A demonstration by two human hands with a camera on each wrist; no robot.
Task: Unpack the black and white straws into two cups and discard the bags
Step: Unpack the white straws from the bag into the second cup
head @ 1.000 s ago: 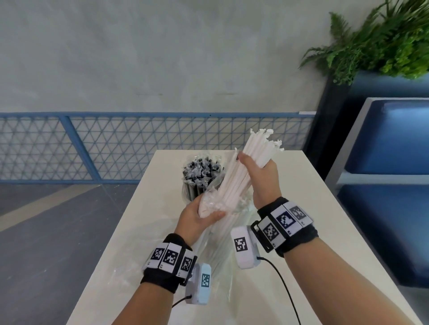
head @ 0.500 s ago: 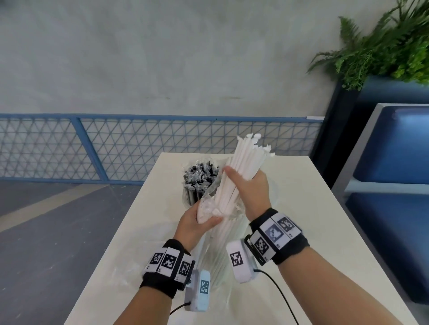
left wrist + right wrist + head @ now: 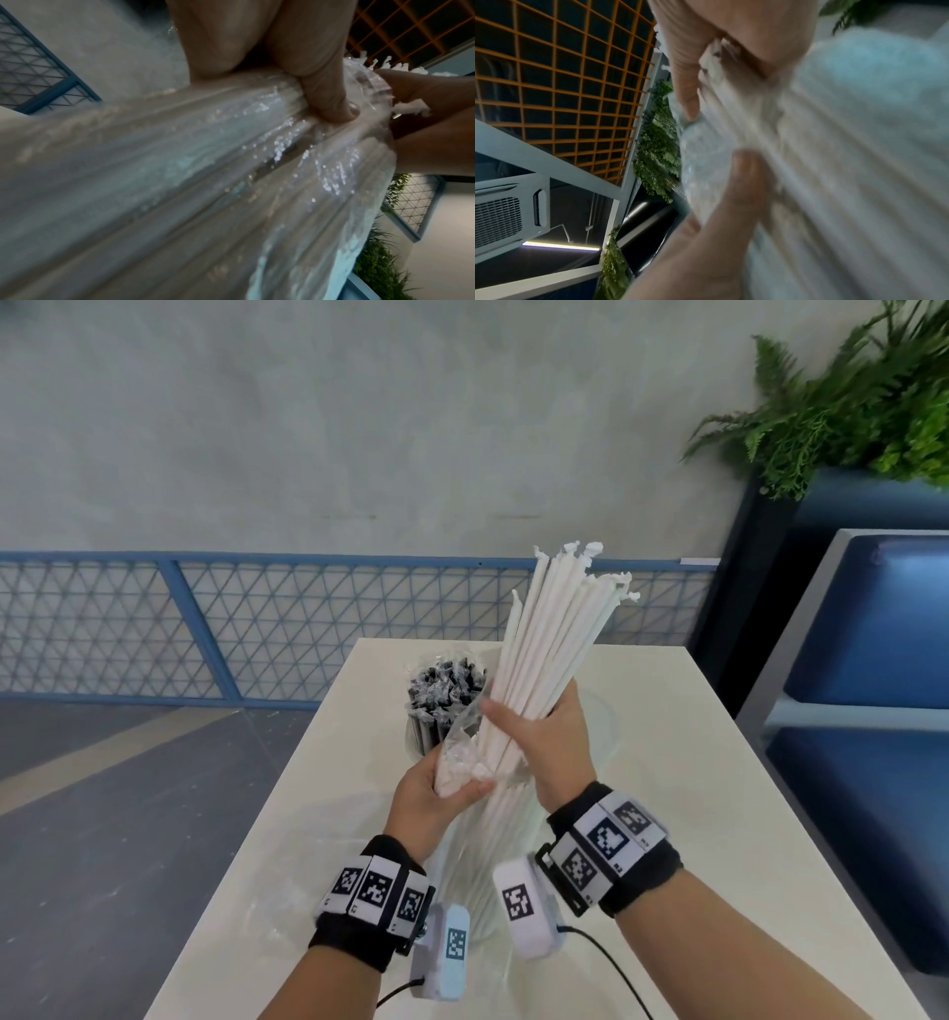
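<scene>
My right hand (image 3: 544, 742) grips a thick bundle of white straws (image 3: 554, 629) around its middle, tips pointing up and away. The bundle's lower end still sits inside a clear plastic bag (image 3: 462, 752), which my left hand (image 3: 431, 798) grips near its mouth together with a few shorter white straws. The bag hangs down to the table between my wrists. Black straws (image 3: 444, 685) stand in a clear cup (image 3: 421, 737) just behind my left hand. In the wrist views, fingers (image 3: 329, 97) press the bag (image 3: 205, 162) and fingers (image 3: 687, 91) wrap the straws (image 3: 859, 162).
A second clear cup (image 3: 606, 731) stands behind my right hand. An empty clear bag (image 3: 287, 916) lies flat at the near left of the white table (image 3: 719, 814). A blue mesh railing (image 3: 205, 629) runs beyond the table, with a blue bench (image 3: 873, 660) on the right.
The white straw bundle has risen farther out of the bag and stands steeper. My right hand has shifted slightly left with it, and my left hand keeps its hold on the bag.
</scene>
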